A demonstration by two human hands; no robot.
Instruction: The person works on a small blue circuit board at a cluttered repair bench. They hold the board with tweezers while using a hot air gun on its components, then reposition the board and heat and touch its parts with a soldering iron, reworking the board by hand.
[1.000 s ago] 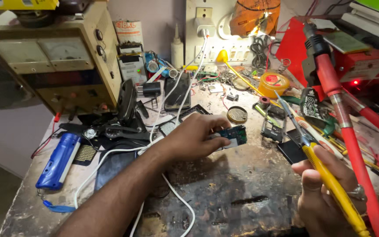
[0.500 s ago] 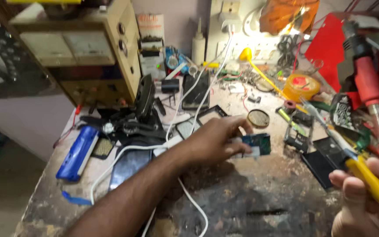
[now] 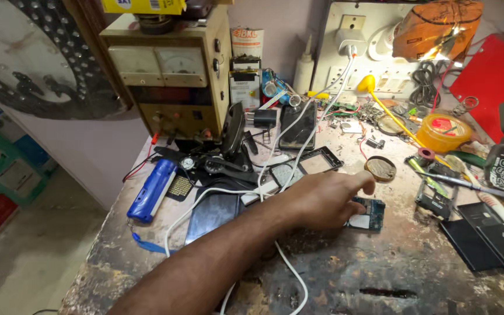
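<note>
Your left hand [image 3: 322,198] rests on counter [image 3: 380,274], on top of small circuit board [image 3: 364,212]. Round tin [image 3: 380,168] sits just behind your fingertips. Phone [image 3: 211,213] lies left of your arm, torch [image 3: 151,189] further left. Meter box [image 3: 173,76] stands at back left. Tape roll [image 3: 443,132] sits far right, behind phone frame [image 3: 436,198]. White cable [image 3: 290,274] runs under your arm.
</note>
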